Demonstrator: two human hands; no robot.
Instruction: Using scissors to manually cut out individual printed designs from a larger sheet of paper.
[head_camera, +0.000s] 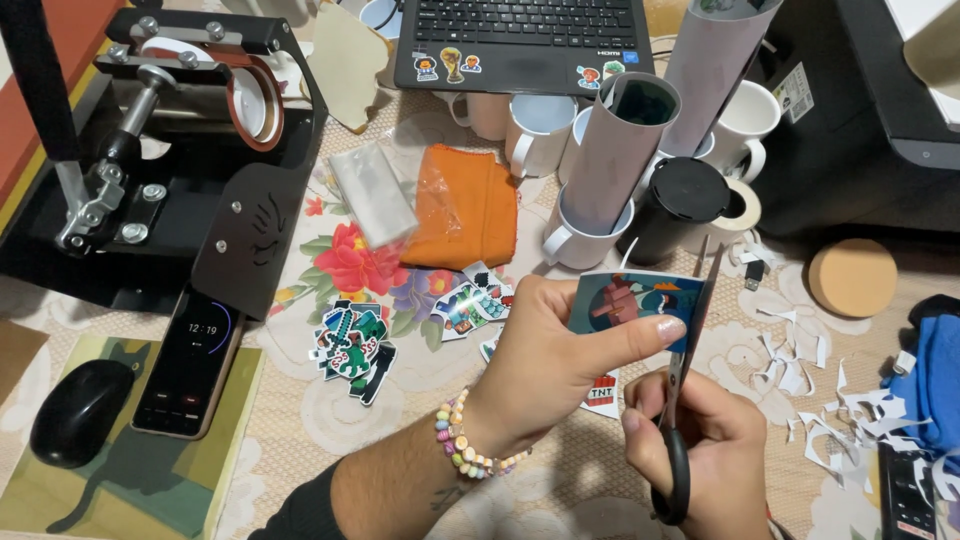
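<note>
My left hand (560, 360) pinches a printed sticker sheet (630, 300) with blue and red pictures, holding it up above the table. My right hand (700, 440) grips black-handled scissors (690, 350); their blades point up and meet the sheet's right edge. A beaded bracelet (462, 440) circles my left wrist. Cut-out stickers (352, 345) lie in small piles on the flowered tablecloth to the left of my hands, and another pile (472, 300) sits just behind my left hand.
A black mug press (180, 150) stands at the back left, a phone (190, 360) and a black mouse (80, 410) in front of it. White mugs (535, 130), paper rolls (625, 150), a laptop (520, 40), an orange cloth (465, 205), a cork coaster (852, 277) and paper scraps (800, 370) surround the work spot.
</note>
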